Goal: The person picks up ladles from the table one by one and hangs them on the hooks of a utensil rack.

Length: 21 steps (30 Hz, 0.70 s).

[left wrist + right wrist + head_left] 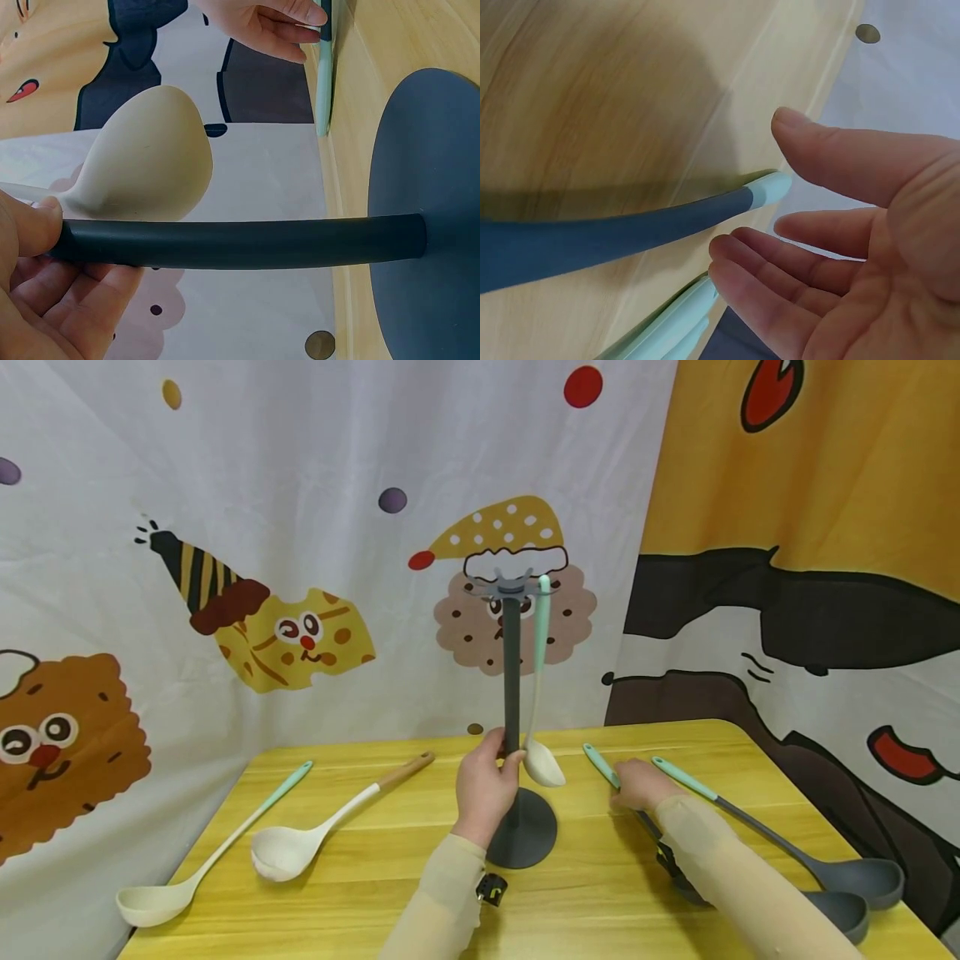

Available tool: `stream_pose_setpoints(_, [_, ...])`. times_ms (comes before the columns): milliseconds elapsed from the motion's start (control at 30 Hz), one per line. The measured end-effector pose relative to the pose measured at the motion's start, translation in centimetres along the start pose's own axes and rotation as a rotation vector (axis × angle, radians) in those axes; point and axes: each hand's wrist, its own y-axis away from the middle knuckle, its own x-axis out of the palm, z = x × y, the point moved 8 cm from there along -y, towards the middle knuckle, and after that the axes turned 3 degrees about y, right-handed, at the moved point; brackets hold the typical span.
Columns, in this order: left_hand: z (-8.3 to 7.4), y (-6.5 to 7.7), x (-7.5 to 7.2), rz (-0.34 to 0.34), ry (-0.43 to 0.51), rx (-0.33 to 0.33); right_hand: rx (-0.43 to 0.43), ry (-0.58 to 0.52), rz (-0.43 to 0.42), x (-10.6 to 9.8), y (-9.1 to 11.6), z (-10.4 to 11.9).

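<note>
My left hand (486, 789) grips the dark post of a round-based utensil stand (512, 677), thumb and fingers around it, as the left wrist view also shows. From the stand's top hooks hangs a white ladle (543, 764) with a mint handle, its bowl beside the post. My right hand (647, 787) is at the mint handle of a grey ladle (600, 766) lying on the table. In the right wrist view its thumb and fingers (802, 285) are spread around that handle (769, 189), with a gap visible. The right forearm hides part of this ladle.
Right of the right hand lies another grey ladle (862, 878) with a mint handle; a further grey bowl (843, 912) shows beside the sleeve. On the left lie a white mint-handled ladle (161, 902) and a white wooden-handled ladle (288, 852). A printed curtain (315, 460) hangs behind the table (360, 893).
</note>
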Motion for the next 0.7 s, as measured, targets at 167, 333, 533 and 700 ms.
stream_pose_setpoints(167, [0.1, 0.0, 0.1, 0.008, 0.007, -0.008, 0.007, 0.008, -0.010, 0.3, 0.0, -0.5])
stream_pose_setpoints(333, [0.1, 0.0, 0.1, 0.006, 0.013, -0.007, 0.022, 0.017, -0.005, 0.4, 0.0, -0.8])
stream_pose_setpoints(533, [0.1, 0.0, 0.2, 0.003, 0.010, -0.007, 0.027, 0.028, -0.001, 0.5, 0.0, -1.0])
stream_pose_setpoints(700, [0.2, 0.1, 0.2, 0.002, 0.007, -0.010, 0.018, 0.039, -0.012, 0.7, -0.2, -1.1])
